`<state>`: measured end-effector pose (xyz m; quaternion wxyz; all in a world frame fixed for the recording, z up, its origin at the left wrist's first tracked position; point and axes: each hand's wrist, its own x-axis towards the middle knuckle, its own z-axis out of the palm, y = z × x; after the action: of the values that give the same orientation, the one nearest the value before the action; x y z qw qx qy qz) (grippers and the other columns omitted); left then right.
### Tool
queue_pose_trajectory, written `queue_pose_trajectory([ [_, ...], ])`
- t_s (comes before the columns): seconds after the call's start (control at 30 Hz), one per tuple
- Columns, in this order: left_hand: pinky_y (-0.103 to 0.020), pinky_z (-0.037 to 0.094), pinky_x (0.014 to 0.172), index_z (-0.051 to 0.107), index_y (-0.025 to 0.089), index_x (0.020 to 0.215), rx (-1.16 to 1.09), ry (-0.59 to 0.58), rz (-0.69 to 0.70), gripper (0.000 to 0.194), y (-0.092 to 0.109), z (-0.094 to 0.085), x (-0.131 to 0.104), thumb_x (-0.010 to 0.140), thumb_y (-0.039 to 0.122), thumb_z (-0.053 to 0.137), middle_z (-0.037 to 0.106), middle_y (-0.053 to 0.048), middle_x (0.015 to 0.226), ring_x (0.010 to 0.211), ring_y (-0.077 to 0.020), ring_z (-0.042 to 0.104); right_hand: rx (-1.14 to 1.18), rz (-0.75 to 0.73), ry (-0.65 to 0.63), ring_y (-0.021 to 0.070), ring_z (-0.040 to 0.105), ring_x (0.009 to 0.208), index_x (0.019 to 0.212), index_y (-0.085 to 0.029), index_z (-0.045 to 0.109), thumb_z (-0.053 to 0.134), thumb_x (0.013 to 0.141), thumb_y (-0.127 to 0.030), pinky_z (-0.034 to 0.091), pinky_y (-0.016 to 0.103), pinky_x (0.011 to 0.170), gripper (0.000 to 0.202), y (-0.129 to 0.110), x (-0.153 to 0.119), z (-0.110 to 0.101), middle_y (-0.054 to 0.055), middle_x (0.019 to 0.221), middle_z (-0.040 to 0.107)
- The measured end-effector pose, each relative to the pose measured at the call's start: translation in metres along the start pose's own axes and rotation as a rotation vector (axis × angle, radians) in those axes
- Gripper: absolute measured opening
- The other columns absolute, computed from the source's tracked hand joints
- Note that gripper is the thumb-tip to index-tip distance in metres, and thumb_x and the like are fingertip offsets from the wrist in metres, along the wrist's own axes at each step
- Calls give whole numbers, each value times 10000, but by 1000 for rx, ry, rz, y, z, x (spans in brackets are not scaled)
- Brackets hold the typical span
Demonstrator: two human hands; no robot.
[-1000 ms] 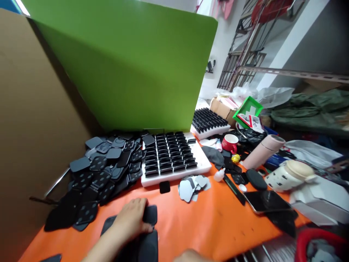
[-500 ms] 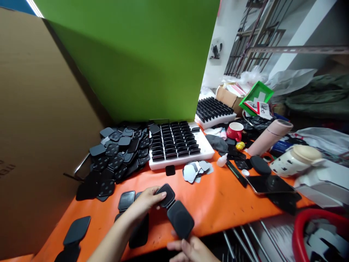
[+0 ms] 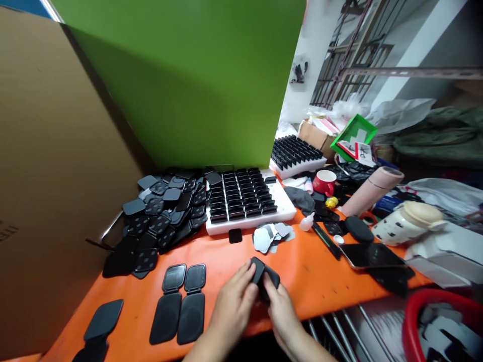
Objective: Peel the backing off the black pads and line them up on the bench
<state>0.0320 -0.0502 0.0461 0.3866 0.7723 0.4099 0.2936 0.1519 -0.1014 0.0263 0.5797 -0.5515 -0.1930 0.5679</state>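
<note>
My left hand and my right hand meet at the front of the orange table, both closed on a black hinged two-panel pad. Its panels are partly folded toward each other, and my fingers cover much of it. Left of my hands, two similar pads lie unfolded side by side, small panels at the top. Farther left is another unfolded pad, cut off by the bottom edge. Beyond my hands sit a pile of grey and white stickers and a small black square.
A white foam tray holds rows of upright black pieces, beside a heap of black panels. To the right are a small dropper bottle, a phone, a red mug, a pink flask and a red bin.
The hinged pad went from spread flat to partly folded. My left hand moved right, uncovering the two pads on the table, and my right hand moved up and closed on the held pad.
</note>
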Motion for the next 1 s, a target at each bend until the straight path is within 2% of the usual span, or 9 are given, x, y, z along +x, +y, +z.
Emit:
queue_pose_trajectory([
  [0.13, -359, 503, 793, 499, 166, 1181, -439, -137, -192, 443, 5, -10, 19, 795, 379, 535, 612, -113, 1121, 998, -239, 587, -78, 39, -154, 211, 590, 710, 1015, -117, 588, 424, 797, -602, 466, 324, 631, 556, -26, 6, -13, 91, 789, 636],
  [0.2, -320, 510, 691, 560, 143, 1024, -525, -152, -225, 378, 5, -9, 28, 743, 394, 595, 665, -84, 924, 832, -221, 626, -163, -18, -242, 202, 578, 675, 1059, -126, 564, 385, 795, -629, 458, 310, 572, 596, -40, 10, -19, 90, 808, 624],
  [0.33, -288, 480, 630, 553, 160, 816, -432, 19, -257, 239, 4, 4, 39, 738, 381, 603, 632, -32, 757, 718, -191, 597, -506, -210, -355, 190, 572, 734, 1075, -177, 541, 545, 781, -465, 449, 285, 619, 412, -70, 21, -23, 57, 872, 620],
  [0.5, -311, 493, 700, 552, 186, 954, -243, 24, -104, 216, 2, 0, 65, 813, 345, 517, 648, -48, 880, 797, -197, 609, -900, -357, -405, 188, 581, 756, 831, -185, 623, 565, 774, -300, 433, 261, 660, 141, -135, 51, -23, 23, 806, 650],
  [0.67, -490, 310, 984, 505, 220, 1163, 357, 160, 242, 344, -8, -21, 124, 825, 285, 491, 513, -87, 1258, 1194, -267, 416, -1438, -674, -297, 185, 584, 832, 921, -198, 644, 534, 800, -291, 407, 245, 713, 188, -239, 128, -18, 36, 910, 663],
  [0.73, -552, 245, 999, 497, 230, 1194, 575, 181, 306, 376, -13, -24, 148, 821, 275, 491, 458, -84, 1321, 1239, -292, 357, -1788, -701, -222, 196, 583, 872, 960, -209, 636, 494, 834, -324, 397, 252, 724, 222, -275, 170, -10, 48, 962, 659],
  [0.77, -568, 243, 990, 482, 234, 1216, 655, 177, 321, 402, -16, -24, 158, 817, 277, 493, 438, -84, 1339, 1243, -302, 350, -1844, -688, -187, 214, 586, 870, 939, -189, 643, 506, 828, -321, 396, 263, 712, 219, -289, 192, -6, 71, 945, 661],
  [0.87, -564, 291, 955, 410, 235, 1285, 797, 125, 351, 469, -25, -21, 178, 825, 304, 473, 408, -75, 1362, 1223, -306, 381, -1932, -659, -148, 231, 584, 893, 909, -161, 641, 530, 826, -305, 401, 291, 744, 201, -310, 253, 8, 102, 928, 654],
  [1.0, -494, 325, 946, 339, 256, 1331, 909, 104, 383, 480, -38, -17, 186, 865, 355, 396, 366, -31, 1384, 1213, -273, 406, -2005, -606, -249, 179, 572, 902, 960, -154, 593, 506, 859, -334, 437, 367, 815, 224, -310, 318, 21, 59, 1002, 608],
])
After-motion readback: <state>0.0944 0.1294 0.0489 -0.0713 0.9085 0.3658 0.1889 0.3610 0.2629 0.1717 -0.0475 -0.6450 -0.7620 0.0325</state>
